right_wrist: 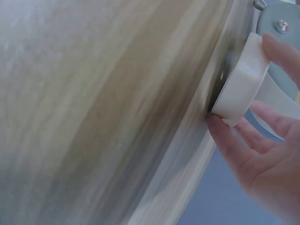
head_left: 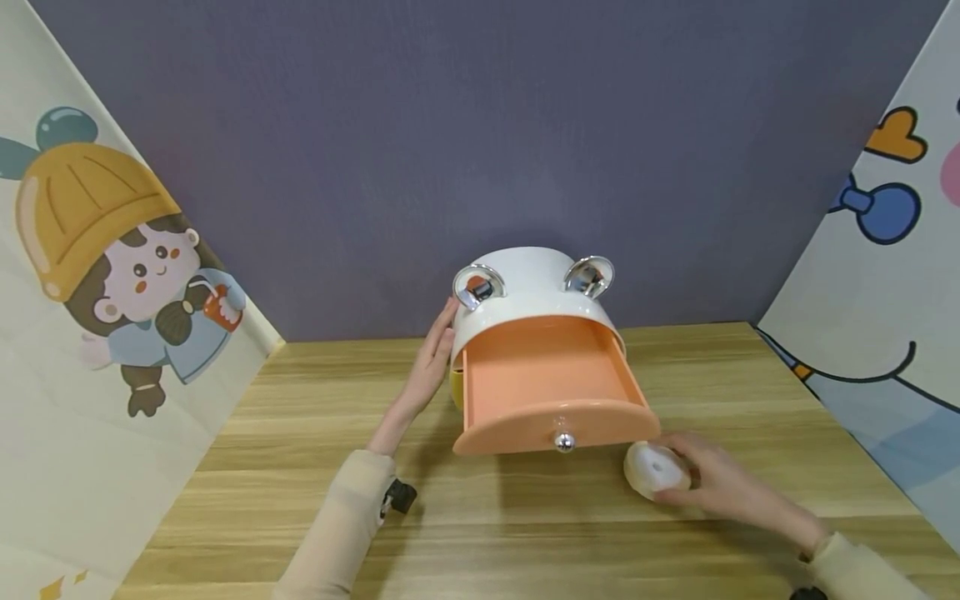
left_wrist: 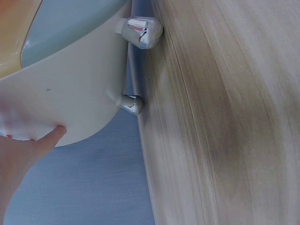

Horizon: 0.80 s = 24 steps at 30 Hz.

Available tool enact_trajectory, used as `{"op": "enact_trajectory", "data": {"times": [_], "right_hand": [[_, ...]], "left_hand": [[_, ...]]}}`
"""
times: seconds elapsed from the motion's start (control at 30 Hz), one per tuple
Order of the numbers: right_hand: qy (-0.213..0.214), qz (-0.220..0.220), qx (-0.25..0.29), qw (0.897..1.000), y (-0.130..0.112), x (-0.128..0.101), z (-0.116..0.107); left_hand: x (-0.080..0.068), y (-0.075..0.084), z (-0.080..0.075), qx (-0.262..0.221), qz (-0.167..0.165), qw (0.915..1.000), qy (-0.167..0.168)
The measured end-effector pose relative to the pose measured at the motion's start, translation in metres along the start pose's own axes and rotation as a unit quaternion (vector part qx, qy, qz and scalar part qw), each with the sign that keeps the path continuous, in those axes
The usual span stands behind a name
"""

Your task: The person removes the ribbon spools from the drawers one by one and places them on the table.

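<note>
the white round object (head_left: pixel 651 473), a thick disc with a small mark at its middle, is in the right hand (head_left: pixel 716 482), beside the right front corner of the pulled-out drawer (head_left: pixel 517 429). we see fingers and thumb pinching it from opposite sides; in the right wrist view it is close over the table (head_left: pixel 225 500), and we cannot tell whether it touches.

the drawer, peach-coloured with a silver knob (head_left: pixel 565 442), stands well out of the white cabinet (head_left: pixel 532 292), and we see bare floor inside it. the left hand (head_left: pixel 429 367) rests flat against the cabinet's side, fingers straight and curled round nothing, which we judge steadies it.

as we read it, the opening is done and so is the grip on the disc. the disc is outside the drawer, so any placing of it is not done, and the drawer is not shut. what else is left we cannot tell.

further out, we see two silver ear-like rounds (head_left: pixel 588 277) atop the cabinet, silver feet (left_wrist: pixel 145 33) beneath, a grey-blue front (left_wrist: pixel 70 33) below, and the dark wall (head_left: pixel 375 167) behind.
</note>
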State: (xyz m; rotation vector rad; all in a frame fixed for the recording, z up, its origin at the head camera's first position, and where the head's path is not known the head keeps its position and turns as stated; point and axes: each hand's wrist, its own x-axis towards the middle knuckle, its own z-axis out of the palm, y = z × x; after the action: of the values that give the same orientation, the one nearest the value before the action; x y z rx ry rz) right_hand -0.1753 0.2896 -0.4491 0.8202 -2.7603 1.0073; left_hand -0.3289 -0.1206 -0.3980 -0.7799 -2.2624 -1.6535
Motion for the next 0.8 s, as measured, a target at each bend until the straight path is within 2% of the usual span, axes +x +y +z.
{"op": "enact_trajectory", "data": {"times": [0.27, 0.5, 0.63, 0.8], "right_hand": [[0.018, -0.009, -0.033, 0.999, -0.001, -0.002, 0.004], [0.027, 0.010, -0.109, 0.994, -0.006, -0.005, 0.010], [0.021, 0.020, -0.114, 0.993, -0.007, -0.006, 0.011], [0.025, 0.013, -0.120, 0.992, -0.007, -0.006, 0.012]], "left_hand": [[0.000, 0.002, 0.000, -0.003, -0.012, 0.9999, -0.007], [-0.001, -0.001, 0.000, 0.000, 0.005, 1.0000, -0.001], [-0.002, -0.002, 0.000, -0.011, 0.012, 0.9999, -0.002], [-0.002, -0.002, 0.000, -0.010, 0.006, 0.9999, -0.005]]}}
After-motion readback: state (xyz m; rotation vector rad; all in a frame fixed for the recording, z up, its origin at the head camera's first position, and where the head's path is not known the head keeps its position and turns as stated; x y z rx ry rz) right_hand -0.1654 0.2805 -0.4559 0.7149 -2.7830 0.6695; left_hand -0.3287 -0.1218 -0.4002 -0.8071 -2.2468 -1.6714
